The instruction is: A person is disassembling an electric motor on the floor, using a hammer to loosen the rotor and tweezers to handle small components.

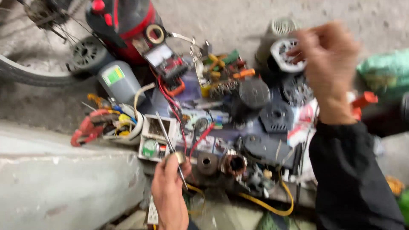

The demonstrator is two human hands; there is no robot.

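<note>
Left hand low at frame bottom, pinched shut on a thin metal rod and a small brass-coloured round piece at the fingertips. Rod slanting up and away from the grip, over a white box with a green disc. Just right of the grip: dark bushing, then a copper-wound armature. Right hand raised, motion-blurred, curled into a loose fist; cannot tell if anything inside. Just beyond its knuckles: grey motor housing with white vented end. Black fan covers below and left of that hand. Progress, as judgement: motor already in pieces, parts spread loose across the mat; nothing seen reassembled, small piece not yet seated anywhere. Yellow wire right of the left wrist. Red vacuum body far up from the grip.
</note>
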